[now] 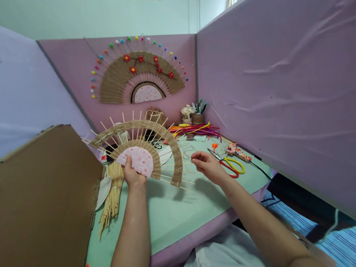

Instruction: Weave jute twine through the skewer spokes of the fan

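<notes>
My left hand (133, 173) grips a half-round woven fan (176, 162) by its pink-dotted centre (141, 160), with the thumb on the front face. Thin wooden sticks radiate from that centre through an inner and an outer band of brown cord. Several stick ends poke out past the outer band. To the right of the fan, my right hand (207, 166) is raised over the table with thumb and fingertips pinched together. Thin pale loops show close to those fingertips, but whether they are held is too fine to tell. Scissors (234, 166) with red and yellow handles lie just beyond that hand.
A finished fan (109, 83) with red flowers and coloured beads hangs on the back panel. Bundled sticks (112, 196) and a cardboard sheet (44, 201) stand at left. Coloured pipe cleaners (196, 128), a pot of pens (198, 118) and a patterned glue gun (237, 151) sit towards the back right.
</notes>
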{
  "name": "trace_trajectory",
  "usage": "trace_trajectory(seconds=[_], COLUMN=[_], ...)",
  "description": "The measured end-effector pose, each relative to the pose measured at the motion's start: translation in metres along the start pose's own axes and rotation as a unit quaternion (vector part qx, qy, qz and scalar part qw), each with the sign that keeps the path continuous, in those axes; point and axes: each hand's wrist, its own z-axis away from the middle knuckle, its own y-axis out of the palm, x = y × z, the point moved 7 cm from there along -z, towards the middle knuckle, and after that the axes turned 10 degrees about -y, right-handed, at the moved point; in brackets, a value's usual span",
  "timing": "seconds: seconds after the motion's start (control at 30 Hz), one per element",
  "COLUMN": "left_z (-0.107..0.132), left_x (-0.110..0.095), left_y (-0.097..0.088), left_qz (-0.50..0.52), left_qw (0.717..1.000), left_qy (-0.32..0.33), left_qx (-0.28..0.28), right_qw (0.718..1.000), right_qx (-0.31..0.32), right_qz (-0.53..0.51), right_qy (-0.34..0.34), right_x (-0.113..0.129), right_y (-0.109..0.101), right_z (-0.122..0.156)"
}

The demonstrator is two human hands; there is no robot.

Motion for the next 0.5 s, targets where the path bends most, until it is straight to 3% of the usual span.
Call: trace_trajectory(seconds=[0.13,0.23,0.5], left_z=[-0.002,-0.004,-0.003], left_x=[0.005,0.006,0.003], left_y=[-0.005,-0.008,-0.011], left_qz=[-0.010,-0.001,0.023], left_qw=[0.999,0.999,0.997], left_qy=[-0.029,-0.034,-0.033], left_qx=[-0.017,-0.032,-0.061], right_qw=[0.973,0.961,0.917], right_qx=[0.142,0.173,0.283], right_qz=[-0.138,-0.153,-0.135], right_qy=[0.117,0.151,0.246], right_x=[-0.009,-0.016,-0.042], right_y=[0.008,0.014,0.053], right_z=[-0.014,-0.023,-0.033])
